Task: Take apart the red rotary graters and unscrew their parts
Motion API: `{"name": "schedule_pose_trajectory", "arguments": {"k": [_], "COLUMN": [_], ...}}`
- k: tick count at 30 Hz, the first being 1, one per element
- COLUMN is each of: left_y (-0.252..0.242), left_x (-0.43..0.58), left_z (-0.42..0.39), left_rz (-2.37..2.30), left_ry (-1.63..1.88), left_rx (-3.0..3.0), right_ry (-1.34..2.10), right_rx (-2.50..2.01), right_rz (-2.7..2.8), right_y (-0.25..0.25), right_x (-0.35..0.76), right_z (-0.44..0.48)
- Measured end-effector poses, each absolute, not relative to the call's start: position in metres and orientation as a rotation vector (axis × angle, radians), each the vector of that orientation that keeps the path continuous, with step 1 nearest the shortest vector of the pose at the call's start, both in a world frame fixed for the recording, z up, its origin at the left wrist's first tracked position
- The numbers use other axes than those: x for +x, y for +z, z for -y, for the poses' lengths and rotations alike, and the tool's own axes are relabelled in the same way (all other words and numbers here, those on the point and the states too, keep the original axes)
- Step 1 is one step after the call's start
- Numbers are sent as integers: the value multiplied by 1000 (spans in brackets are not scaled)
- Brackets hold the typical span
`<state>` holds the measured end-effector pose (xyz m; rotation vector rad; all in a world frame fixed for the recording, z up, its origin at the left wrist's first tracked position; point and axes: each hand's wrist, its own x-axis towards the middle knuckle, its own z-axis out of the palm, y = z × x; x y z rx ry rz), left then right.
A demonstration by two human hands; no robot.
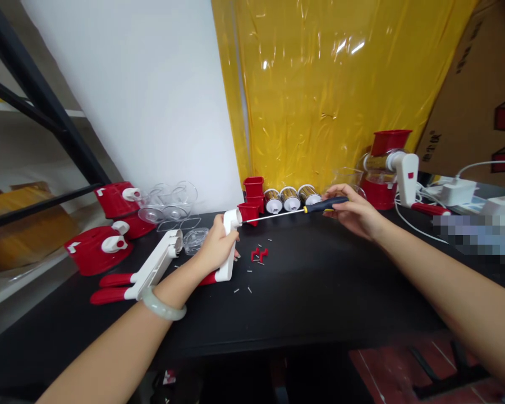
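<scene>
Wrapped around a white crank handle (226,271) with a red grip, my left hand (217,244) keeps it upright above the black table. My right hand (353,210) grips a screwdriver (326,205) with a dark blue and yellow handle. Its long shaft points left, and the tip reaches the round white end of the crank handle; whether it sits on a screw cannot be seen. Below lie small red parts (260,255) and several loose screws (249,271). Two more white crank handles (160,259) with red grips rest left of my left hand.
Red grater bases (96,249) and clear plastic parts (168,205) stand at the left. Red hoppers (253,193) and metal grater drums (290,199) line the back. An assembled red-and-white grater (382,174) stands at the right, near white chargers (458,192) and cables.
</scene>
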<state>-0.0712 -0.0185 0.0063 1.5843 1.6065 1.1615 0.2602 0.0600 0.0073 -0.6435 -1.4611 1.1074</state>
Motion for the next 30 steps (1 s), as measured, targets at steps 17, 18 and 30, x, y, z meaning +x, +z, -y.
{"name": "schedule_pose_trajectory", "arguments": {"k": [17, 18, 30], "left_y": [7, 7, 7], "left_x": [-72, -72, -73], "left_z": [20, 20, 18], "left_rz": [-1590, -1589, -1614], "left_ry": [1157, 1159, 1142], "left_rx": [1619, 1619, 1625], "right_ry": [1139, 1087, 1112], "right_rx": [-813, -860, -929], "right_rz": [1492, 1512, 1534], "right_y": [1, 0, 0], "right_x": [263, 263, 260], "right_z": [-69, -70, -69]}}
